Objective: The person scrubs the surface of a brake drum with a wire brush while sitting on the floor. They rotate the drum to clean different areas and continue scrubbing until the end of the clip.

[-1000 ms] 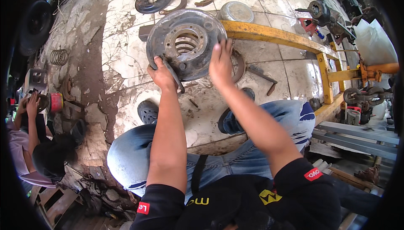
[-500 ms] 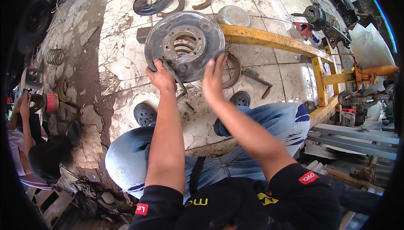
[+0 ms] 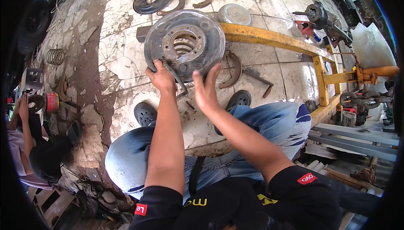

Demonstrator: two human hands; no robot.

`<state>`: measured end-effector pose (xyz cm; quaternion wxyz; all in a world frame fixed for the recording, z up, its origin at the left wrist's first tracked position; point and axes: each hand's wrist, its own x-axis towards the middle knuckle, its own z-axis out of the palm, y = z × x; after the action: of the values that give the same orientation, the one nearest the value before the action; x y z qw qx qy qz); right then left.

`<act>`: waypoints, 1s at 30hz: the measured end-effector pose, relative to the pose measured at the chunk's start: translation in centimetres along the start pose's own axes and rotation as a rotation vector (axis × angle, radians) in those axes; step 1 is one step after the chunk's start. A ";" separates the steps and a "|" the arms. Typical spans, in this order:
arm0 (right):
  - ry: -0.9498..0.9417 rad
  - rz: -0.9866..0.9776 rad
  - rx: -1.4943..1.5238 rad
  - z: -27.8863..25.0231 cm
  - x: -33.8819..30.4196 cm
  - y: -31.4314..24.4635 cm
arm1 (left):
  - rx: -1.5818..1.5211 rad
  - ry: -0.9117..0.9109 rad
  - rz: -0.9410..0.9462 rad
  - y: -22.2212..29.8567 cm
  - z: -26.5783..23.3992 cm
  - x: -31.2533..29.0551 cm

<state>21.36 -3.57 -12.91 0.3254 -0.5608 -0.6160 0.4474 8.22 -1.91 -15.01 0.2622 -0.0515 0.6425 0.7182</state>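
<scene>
A round, dark metal brake backing plate (image 3: 158, 32) is tilted up in front of me, with a ring of bolt holes around its centre opening. Through that opening a coil spring (image 3: 182, 47) shows. My left hand (image 3: 162, 78) grips the plate's lower left rim, beside a dark curved rod or hose (image 3: 180, 85) hanging below it. Along the lower right rim is my right hand (image 3: 205, 89), open, thumb apart from the fingers, its fingertips at the edge. Right of it a curved brake shoe (image 3: 236, 68) lies on the tiles, near a wire brush (image 3: 257, 77).
A second backing plate (image 3: 143, 5) and two brake shoes (image 3: 179, 3) lie at the far side. A round silver lidded container (image 3: 235, 13) stands by a yellow steel frame (image 3: 269, 37). Far left are a loose coil spring (image 3: 55, 56) and another person's hand (image 3: 23, 106).
My right hand has slid from the plate's right side down and left along the lower rim, its thumb now spread. The plate and my left hand have barely moved.
</scene>
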 end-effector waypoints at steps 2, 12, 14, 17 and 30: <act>-0.045 0.050 -0.069 0.2 -0.5 -0.9 | 0.023 -0.002 0.018 -0.1 -0.4 0.2; -0.063 -0.041 -0.160 -1.8 1.6 -0.5 | 0.043 0.049 0.011 -0.2 -0.3 0.1; -0.090 -0.054 -0.206 -0.8 -1.3 0.5 | 0.126 -0.007 0.004 0.1 -0.6 0.0; 0.088 -0.042 -0.142 -1.1 3.3 0.1 | 0.143 -0.028 -0.017 0.4 -0.7 -0.4; -0.209 -0.301 -0.829 -5.4 2.0 0.5 | 0.097 0.025 0.028 0.1 -0.5 -0.2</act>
<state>26.16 -0.58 -11.47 0.0707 -0.4995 -0.8475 0.1648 8.22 -2.47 -14.94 0.2464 -0.0386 0.6804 0.6891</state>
